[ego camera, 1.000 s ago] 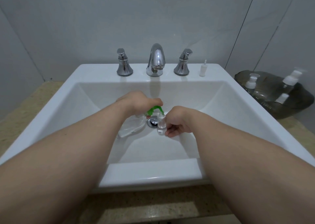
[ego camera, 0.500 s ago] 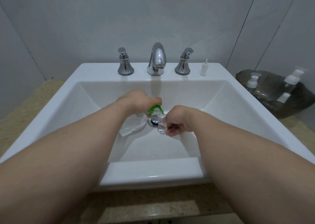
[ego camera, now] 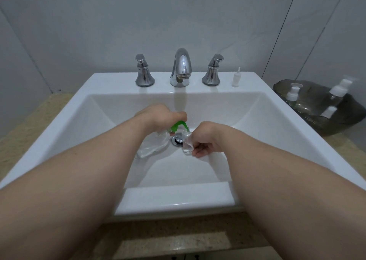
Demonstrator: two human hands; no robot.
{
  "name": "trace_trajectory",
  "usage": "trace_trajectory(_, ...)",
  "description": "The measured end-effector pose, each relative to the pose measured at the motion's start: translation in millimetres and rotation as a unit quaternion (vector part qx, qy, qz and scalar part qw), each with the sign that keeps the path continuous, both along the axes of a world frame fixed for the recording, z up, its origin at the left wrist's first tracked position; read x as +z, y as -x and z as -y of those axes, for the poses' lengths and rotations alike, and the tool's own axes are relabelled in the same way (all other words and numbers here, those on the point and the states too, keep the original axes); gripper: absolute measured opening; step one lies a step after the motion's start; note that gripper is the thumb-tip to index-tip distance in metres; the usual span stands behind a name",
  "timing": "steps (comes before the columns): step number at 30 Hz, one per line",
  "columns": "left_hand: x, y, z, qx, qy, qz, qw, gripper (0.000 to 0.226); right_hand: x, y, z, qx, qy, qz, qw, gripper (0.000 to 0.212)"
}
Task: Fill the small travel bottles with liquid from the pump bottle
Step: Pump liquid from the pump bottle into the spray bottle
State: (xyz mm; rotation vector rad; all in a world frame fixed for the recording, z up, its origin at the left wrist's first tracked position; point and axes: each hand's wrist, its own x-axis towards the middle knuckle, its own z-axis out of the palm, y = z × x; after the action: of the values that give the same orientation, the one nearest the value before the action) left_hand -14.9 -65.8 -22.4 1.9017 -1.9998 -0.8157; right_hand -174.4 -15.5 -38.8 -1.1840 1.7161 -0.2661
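Both hands are low in the white sink (ego camera: 111,81), just above the drain (ego camera: 177,140). My left hand (ego camera: 158,116) grips the clear pump bottle (ego camera: 153,144) at its green pump head (ego camera: 179,125), the bottle tilted with its base toward me. The green spout points down into the open neck of a small clear travel bottle (ego camera: 187,143). My right hand (ego camera: 208,139) holds that small bottle upright between curled fingers and thumb. A little clear liquid shows at its bottom.
A chrome faucet (ego camera: 181,67) with two handles stands on the back ledge, with a small white pump cap (ego camera: 236,78) to its right. A dark tray (ego camera: 316,119) on the right counter holds three white-capped travel bottles. Beige stone counter surrounds the sink.
Almost nothing differs; both hands stay over the drain with the spout at the small bottle's mouth. The view has shifted very slightly.
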Motion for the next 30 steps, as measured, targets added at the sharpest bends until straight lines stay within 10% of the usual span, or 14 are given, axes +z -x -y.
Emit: trace_trajectory(30, -3.1, -2.9, 2.5, -0.002, 0.009, 0.006, 1.0, 0.08, 7.9, 0.9, -7.8, -0.005, 0.02, 0.003, 1.0, 0.021)
